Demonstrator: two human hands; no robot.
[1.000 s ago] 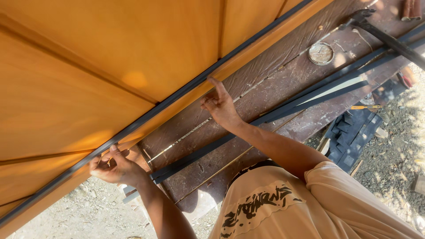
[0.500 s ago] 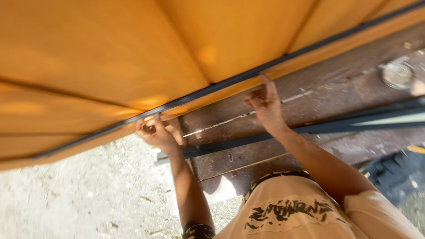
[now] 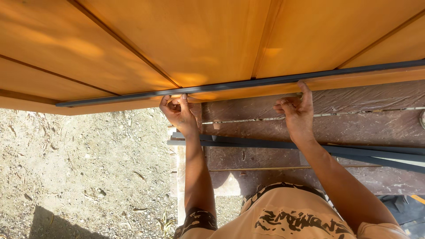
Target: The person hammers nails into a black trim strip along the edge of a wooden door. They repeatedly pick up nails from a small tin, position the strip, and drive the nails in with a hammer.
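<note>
left hand (image 3: pixel 179 113) – pinched on dark metal strip (image 3: pixel 248 83) | right hand (image 3: pixel 297 111) – fingertips pressing strip (not clamped) | tip: keep strip flush along orange panel (image 3: pixel 199 40) edge

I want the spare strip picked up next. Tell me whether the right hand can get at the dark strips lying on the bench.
Probably yes: the right hand is on the edge trim, and the dark strips lie uncovered just below its wrist.

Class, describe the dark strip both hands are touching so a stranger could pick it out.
Find the big orange panel; along its lower edge runs a dark strip, touched by the left hand and right hand. Similar dark bars lie lower, on the brown planks.
</note>
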